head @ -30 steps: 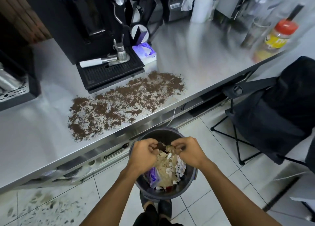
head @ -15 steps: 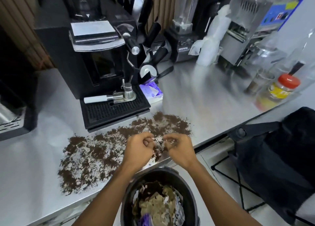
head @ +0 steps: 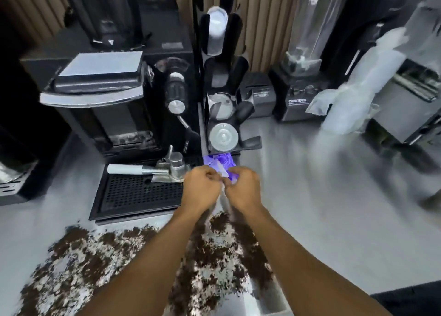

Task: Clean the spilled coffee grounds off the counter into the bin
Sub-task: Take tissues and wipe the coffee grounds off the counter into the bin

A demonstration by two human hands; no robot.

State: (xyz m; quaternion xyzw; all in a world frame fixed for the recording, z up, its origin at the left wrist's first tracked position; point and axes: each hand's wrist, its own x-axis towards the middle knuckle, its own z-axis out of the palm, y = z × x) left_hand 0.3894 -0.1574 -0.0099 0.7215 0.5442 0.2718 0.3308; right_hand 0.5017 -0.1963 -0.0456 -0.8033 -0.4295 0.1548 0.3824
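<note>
Our left hand (head: 201, 188) and right hand (head: 243, 189) curl together at centre frame, pinching a white scrap (head: 223, 172). Our forearms reach over the grounds (head: 133, 251), strewn on the desk (head: 322, 208) at lower frame.

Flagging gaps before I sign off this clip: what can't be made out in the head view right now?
Bin: out of frame, head view.
Left hand and right hand: curled fingers meet over the purple pack; blur hides whether their grip holds the pale scrap there.
Coffee grounds: forearms cover the middle; bottom edge cuts the spread.
Counter at right: motion blur smears the items.
</note>
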